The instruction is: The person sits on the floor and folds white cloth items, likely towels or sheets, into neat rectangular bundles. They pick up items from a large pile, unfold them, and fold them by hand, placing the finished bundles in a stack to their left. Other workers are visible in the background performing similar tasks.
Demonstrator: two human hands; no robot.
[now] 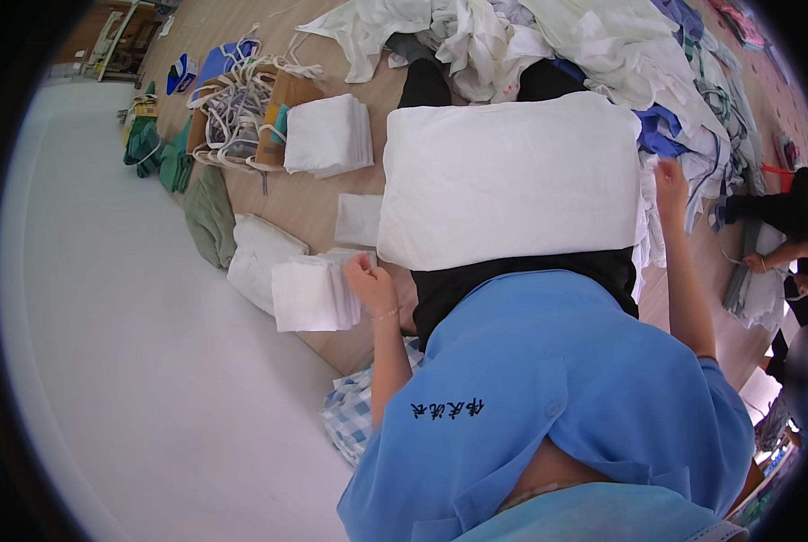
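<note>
A white cloth (509,183) lies spread flat over my lap and thighs as I sit with legs stretched out. My left hand (372,281), fingers curled, is beside a stack of folded white cloths (316,293); whether it pinches anything is unclear. My right hand (672,181) is raised off the lap cloth's right edge, near the heaped laundry, its fingers curled with nothing visible in them. A second folded white stack (328,134) stands farther forward. Between the two stacks, a small flat white cloth (358,219) lies partly under the lap cloth.
Loose white laundry (628,51) heaps around my feet and right side. Ahead on the left are a cardboard box (287,101) of tangled ties, green bundles (177,159) and a white wall (139,325). Checked fabric (353,413) lies by my left elbow. Other people's arms (780,256) show far right.
</note>
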